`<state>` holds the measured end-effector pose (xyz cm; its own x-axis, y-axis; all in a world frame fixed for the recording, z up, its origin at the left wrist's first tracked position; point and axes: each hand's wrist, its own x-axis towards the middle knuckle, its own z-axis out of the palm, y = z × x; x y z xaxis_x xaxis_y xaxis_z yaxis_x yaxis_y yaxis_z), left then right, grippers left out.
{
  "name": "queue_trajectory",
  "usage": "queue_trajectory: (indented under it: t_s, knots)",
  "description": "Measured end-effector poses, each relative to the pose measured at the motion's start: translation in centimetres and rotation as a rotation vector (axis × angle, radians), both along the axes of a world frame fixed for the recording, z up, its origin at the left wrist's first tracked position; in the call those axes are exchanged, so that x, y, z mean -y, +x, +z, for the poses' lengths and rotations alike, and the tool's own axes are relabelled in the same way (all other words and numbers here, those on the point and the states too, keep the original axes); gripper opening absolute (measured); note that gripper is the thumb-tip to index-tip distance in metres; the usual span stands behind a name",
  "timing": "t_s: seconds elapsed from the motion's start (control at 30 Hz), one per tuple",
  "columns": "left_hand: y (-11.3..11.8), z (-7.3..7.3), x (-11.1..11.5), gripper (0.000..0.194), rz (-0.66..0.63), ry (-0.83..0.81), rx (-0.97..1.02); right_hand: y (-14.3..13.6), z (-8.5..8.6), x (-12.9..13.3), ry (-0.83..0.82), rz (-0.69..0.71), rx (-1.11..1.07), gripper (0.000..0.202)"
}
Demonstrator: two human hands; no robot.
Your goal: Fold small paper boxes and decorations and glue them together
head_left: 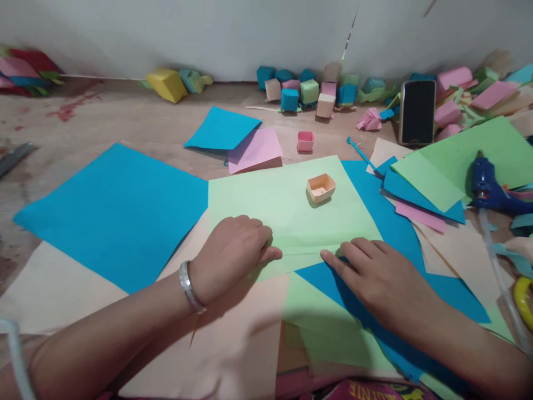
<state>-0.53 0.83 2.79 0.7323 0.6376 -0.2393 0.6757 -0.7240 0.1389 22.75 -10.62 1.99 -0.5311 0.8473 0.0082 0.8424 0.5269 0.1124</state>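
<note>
Pale green sheet [258, 205] mid-tabletop [137, 119], crease along near edge. Left hand [233, 250] at 8 o'clock, right hand [375, 272] at 4: both half-curled on crease, can't tell if pinching. Peach box [321, 190] obstructs sheet at 1. Phone [417, 113] 2, glue gun [485, 186] 3. Cloth [370, 391] 5: yellow lettering, not fully legible.

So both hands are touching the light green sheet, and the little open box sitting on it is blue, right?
No: the head view shows the little open box on the light green sheet is peach, not blue; the rest holds.
</note>
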Motion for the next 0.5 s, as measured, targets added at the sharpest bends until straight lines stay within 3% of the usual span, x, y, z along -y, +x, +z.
queue_trajectory:
  t_s: [0.17,0.3,0.5]
  knots:
    - [-1.1,0.5,-1.4,0.04,0.0,-0.034,-0.086,0.2,-0.1,0.0,0.013,0.022,0.012,0.041]
    - [-2.2,0.8,-3.2,0.035,0.076,-0.144,-0.134,0.4,-0.4,0.2,-0.004,0.019,0.019,0.045]
    - [-2.5,1.8,-4.2,0.034,0.108,-0.32,-0.056,0.8,-1.0,0.3,0.01,0.044,0.002,0.051]
